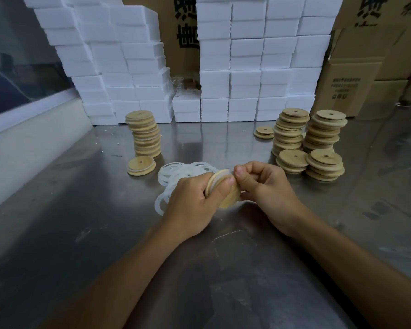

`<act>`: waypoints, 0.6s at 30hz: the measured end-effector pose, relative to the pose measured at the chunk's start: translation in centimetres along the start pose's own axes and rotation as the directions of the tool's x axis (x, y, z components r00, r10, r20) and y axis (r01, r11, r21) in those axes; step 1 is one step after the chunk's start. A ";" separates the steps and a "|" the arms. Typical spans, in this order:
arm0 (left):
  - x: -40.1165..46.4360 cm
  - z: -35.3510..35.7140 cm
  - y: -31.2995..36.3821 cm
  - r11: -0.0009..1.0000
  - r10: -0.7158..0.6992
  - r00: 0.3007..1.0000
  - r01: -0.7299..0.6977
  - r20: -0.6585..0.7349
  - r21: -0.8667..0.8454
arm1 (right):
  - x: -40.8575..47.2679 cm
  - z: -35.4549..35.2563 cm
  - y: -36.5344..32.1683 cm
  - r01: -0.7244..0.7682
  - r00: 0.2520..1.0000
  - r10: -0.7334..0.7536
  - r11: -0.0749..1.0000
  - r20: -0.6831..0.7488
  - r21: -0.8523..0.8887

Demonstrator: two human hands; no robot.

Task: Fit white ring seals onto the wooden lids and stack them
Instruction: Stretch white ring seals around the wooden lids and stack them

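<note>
My left hand point(190, 198) grips a round wooden lid point(226, 195) held on edge above the steel table point(81, 210). My right hand point(259, 184) pinches the lid's upper rim, where a white ring seal point(220, 178) lies around it. A heap of loose white ring seals point(180, 172) sits on the table just behind my left hand. A tall stack of lids point(144, 135) stands at the back left, with a single lid point(141, 165) lying in front of it. Several stacks of lids point(311, 143) stand at the right.
White foam boxes point(242, 67) are piled in a wall along the back. Cardboard cartons point(356, 74) stand at the back right. A single pair of lids point(263, 132) lies near the right stacks. A pale ledge point(22, 143) runs along the table's left side.
</note>
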State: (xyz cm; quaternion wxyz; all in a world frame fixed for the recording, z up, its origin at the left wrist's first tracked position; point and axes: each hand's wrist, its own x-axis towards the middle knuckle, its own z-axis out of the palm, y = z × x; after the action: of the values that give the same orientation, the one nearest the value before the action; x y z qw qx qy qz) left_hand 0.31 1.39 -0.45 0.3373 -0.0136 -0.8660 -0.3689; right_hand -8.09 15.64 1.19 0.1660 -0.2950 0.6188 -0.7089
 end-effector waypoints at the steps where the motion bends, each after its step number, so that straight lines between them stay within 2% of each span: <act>1: 0.1 0.0 0.0 1.000 -0.017 1.000 0.017 0.012 -0.014 | 0.0 0.1 0.0 0.038 0.999 -0.038 0.999 -0.020 -0.031; 7: 0.3 -0.2 -0.2 0.989 -0.124 0.990 0.118 -0.064 -0.087 | -0.1 0.2 0.1 0.219 0.974 -0.227 0.949 -0.009 -0.227; 11: 0.4 -0.3 -0.4 0.989 0.092 0.979 -0.068 -0.182 0.134 | -0.3 0.5 0.7 0.270 0.938 -0.339 0.846 -0.073 -0.460; 14: 0.3 -0.4 -0.2 0.940 0.203 0.955 -0.128 -0.217 0.317 | -0.4 0.4 0.6 0.339 0.886 -0.464 0.665 -0.012 -0.666; 18: 0.3 -0.8 0.1 0.895 0.326 0.918 -0.222 -0.226 0.388 | -0.4 0.5 0.2 0.410 0.834 -0.544 0.510 0.086 -0.756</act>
State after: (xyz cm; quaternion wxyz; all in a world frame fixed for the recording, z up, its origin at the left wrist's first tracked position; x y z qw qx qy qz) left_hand 0.52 0.87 0.19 0.5045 -0.0222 -0.8495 -0.1529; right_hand -7.56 15.46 0.97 -0.2237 -0.4363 0.7588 -0.4287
